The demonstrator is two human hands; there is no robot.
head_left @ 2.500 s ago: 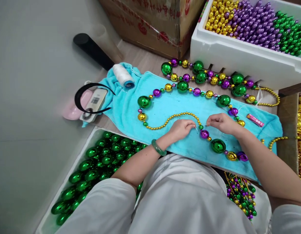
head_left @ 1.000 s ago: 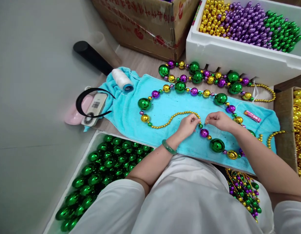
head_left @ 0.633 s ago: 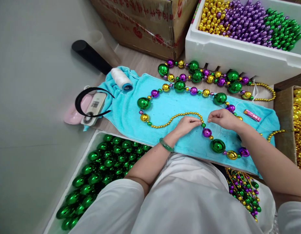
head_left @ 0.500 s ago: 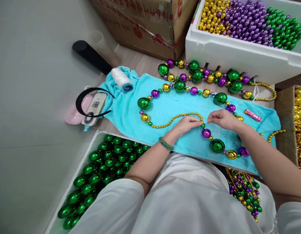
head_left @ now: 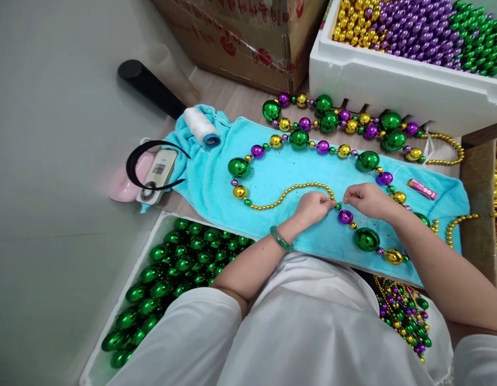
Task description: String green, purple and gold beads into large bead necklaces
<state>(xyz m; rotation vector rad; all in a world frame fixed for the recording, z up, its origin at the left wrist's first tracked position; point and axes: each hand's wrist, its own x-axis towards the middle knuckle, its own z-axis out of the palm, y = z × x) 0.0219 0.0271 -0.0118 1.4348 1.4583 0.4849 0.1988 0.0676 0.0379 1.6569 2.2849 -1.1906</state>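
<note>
A bead necklace (head_left: pixel 299 140) of green, purple and gold balls lies in a loop on a turquoise towel (head_left: pixel 216 198). Its run of small gold beads (head_left: pixel 284 195) curves to my left hand (head_left: pixel 314 208). That hand is closed in a pinch on the necklace where the gold run meets a small green bead (head_left: pixel 338 206). Just to the right, my right hand (head_left: pixel 369 199) is closed, its fingertips curled together at the thin clear thread, which is barely visible. A purple ball (head_left: pixel 345 216) and a large green ball (head_left: pixel 366 239) hang on below.
Another bead necklace (head_left: pixel 328 121) lies behind the towel, before a white foam box (head_left: pixel 377 80) of sorted beads. A thread spool (head_left: pixel 200 126), black headband (head_left: pixel 131 163) and pink tube (head_left: pixel 422 189) lie around. Green balls (head_left: pixel 184 262) fill a tray at left; a carton (head_left: pixel 477 177) stands right.
My right hand has curled tighter and turned slightly, and my left hand has shifted a little right, still pinching the necklace. The whole view has moved slightly.
</note>
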